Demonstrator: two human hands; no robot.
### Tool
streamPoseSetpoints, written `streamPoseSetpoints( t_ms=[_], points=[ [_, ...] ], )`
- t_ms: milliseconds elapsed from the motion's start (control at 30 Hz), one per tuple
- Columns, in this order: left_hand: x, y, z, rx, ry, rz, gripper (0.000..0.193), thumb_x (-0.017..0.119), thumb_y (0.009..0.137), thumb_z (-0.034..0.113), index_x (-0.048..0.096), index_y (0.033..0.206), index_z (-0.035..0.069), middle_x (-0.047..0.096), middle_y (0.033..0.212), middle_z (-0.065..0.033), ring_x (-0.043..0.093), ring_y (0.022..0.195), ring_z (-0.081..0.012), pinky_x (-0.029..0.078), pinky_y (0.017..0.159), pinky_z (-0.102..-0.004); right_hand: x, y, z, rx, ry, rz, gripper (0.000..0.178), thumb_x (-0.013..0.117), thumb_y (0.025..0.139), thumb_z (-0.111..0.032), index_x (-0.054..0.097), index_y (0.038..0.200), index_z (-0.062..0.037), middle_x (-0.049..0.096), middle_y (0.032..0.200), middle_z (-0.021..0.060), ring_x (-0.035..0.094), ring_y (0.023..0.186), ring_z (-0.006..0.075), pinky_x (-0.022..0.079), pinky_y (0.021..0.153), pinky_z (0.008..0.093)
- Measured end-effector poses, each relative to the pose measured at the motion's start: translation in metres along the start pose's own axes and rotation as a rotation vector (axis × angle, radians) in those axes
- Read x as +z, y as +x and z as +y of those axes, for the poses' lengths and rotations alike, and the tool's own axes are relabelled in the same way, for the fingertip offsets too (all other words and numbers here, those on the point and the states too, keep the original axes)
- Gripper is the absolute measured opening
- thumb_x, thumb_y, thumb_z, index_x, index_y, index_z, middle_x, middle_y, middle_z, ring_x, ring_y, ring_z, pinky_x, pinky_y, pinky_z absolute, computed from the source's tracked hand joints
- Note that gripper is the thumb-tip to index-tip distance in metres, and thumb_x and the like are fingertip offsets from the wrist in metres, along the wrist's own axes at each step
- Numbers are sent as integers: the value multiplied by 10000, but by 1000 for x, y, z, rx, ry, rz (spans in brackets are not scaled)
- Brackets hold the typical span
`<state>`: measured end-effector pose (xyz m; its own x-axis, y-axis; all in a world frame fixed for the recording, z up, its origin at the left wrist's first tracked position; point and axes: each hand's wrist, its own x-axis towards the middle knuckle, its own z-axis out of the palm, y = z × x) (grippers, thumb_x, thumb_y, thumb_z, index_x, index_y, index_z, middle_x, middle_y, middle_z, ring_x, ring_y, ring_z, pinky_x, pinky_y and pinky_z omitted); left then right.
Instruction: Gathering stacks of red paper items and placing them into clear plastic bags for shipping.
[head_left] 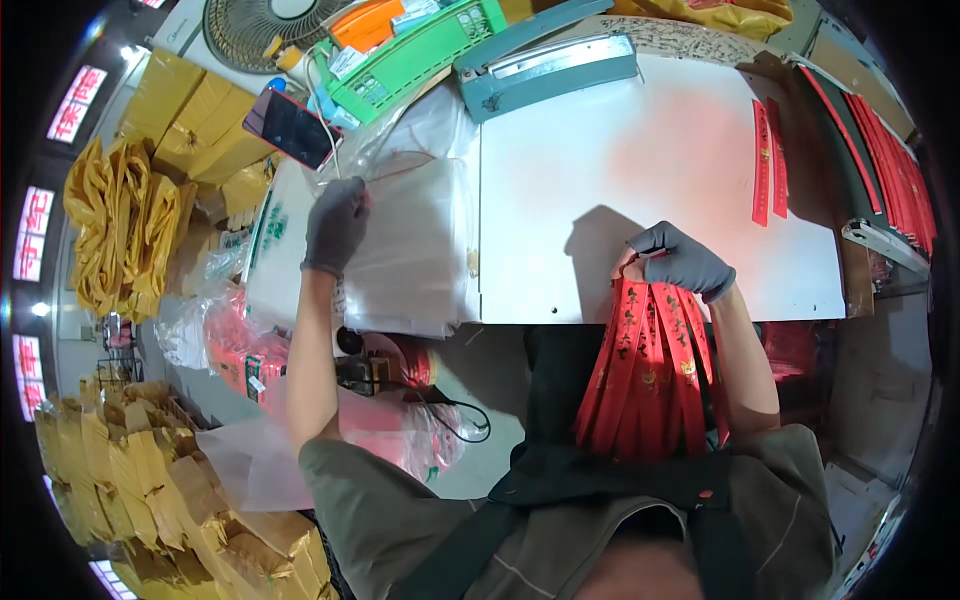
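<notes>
Red ribbons (pixel 650 370) with gold and dark markings hang in a loose bundle right of centre in the frame, held together at their top ends and fanning out downward past the desk's (pixel 545 200) front edge. Clear bags (pixel 410 250) lie flat and overlapping left of centre, smooth in the middle, wrinkled toward the top.

Ribbons (pixel 628 365) at four o'clock look satiny; clear plastic bags (pixel 408 255) at ten, glossy; impulse sealer (pixel 560 80) at one, painted metal.
</notes>
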<state>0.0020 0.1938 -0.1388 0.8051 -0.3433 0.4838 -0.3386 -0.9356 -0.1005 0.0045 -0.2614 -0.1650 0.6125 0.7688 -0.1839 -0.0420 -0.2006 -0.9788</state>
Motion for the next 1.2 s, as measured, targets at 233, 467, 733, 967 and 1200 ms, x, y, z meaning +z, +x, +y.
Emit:
streamPoseSetpoints(
  t_ms=[233,467,733,967,1200],
  points=[
    [-10,-66,18,-127,-131,-342,128,664,736,72,569,779,-2,590,816,-136,563,779,-321,452,703,-390,2,6,3,-29,0,-29,200,635,782,-139,688,883,25,683,794,89,610,743,133,478,735,265],
    [-27,-35,137,-649,-1617,-67,140,674,795,128,572,727,61,485,727,52,461,667,-37,371,587,-187,1,2,0,-43,-86,-9,201,661,784,-135,691,927,4,680,802,72,602,753,119,472,738,256],
    [34,-22,252,-438,-1326,-59,72,633,800,-37,657,861,-8,596,808,-10,539,706,-73,438,631,-220,16,18,-11,-31,-195,-9,232,634,770,-173,691,946,-33,657,723,71,552,681,91,453,676,247],
    [24,-11,228,-1065,-2266,358,167,512,931,182,589,881,42,553,713,33,495,641,-57,426,617,-209,5,4,3,-106,-19,64,165,582,761,-83,664,856,25,647,777,57,553,725,96,452,687,240],
    [20,16,302,1,-823,210,107,667,795,168,632,872,103,580,689,-65,565,623,-280,442,580,-343,2,-7,6,-342,-192,162,406,668,766,-197,620,1107,17,661,1014,168,586,916,175,455,831,311]
  ],
)
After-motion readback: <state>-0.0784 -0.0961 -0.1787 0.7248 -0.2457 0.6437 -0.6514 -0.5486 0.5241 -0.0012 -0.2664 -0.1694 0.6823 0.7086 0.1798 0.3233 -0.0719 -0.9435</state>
